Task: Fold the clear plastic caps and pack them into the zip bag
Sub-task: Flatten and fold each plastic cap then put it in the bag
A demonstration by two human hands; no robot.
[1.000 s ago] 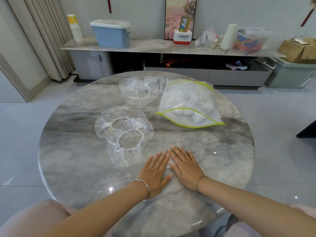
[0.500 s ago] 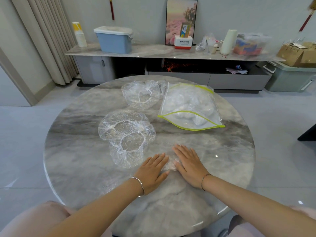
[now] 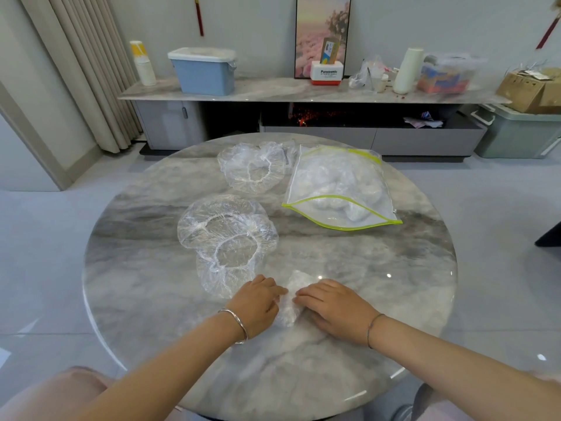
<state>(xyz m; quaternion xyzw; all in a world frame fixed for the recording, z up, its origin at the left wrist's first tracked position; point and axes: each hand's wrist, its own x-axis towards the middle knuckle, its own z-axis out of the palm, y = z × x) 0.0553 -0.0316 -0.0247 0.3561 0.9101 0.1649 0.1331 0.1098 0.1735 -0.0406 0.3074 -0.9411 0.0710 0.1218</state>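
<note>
Both forearms come in from the lower corners and converge over the near middle of the round marble bench (image 3: 403, 268), palms turned down and wrists low to the surface. The left grip (image 3: 258, 302) is closed on the folded cap (image 3: 292, 294), with its fingers curled and its fingertips pinching the cap's left edge. The right grip (image 3: 337, 308) faces it with knuckles raised and fingers bent, also holding the folded cap, from the right side. Its thumb is hidden. The cap lies crumpled and narrow on the bench between the two hands, with a little of it sticking out past the fingertips on the far side. A thin bangle (image 3: 239, 325) circles the left wrist and a thin bracelet (image 3: 372, 328) the right.

Just beyond the left grip lie two open caps (image 3: 227, 235), overlapping, with their elastic rims up. A third open cap (image 3: 252, 168) lies farther back, just beside the zip bag (image 3: 340, 189). The zip bag lies flat at the far right of the bench, with its yellow-green mouth gaping toward the person and bundled clear plastic inside it.
</note>
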